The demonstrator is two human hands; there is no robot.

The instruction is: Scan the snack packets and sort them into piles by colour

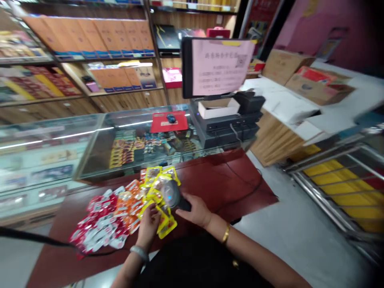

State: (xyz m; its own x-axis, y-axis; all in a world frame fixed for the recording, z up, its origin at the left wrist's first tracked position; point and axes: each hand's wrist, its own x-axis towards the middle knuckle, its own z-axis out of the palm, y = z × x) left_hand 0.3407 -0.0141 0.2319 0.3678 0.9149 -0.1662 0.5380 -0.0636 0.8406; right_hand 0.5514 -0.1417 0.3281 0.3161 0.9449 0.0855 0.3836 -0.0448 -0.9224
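right hand point(196, 211) is gripping the scanner point(172, 193), left hand point(149, 224) is half-curling over a yellow packet point(163, 219) on the desk point(207, 178), can't tell if pinching. packet's looking light, floppy, slick, probably best by the edge.

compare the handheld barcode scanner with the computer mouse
The handheld barcode scanner is gripped in the right hand; the computer mouse lies on the red mat. The scanner has a handle below a wider head; the mouse is compact and rounded. Both are dark.

Red mat point(159, 125); black mouse point(171, 118)
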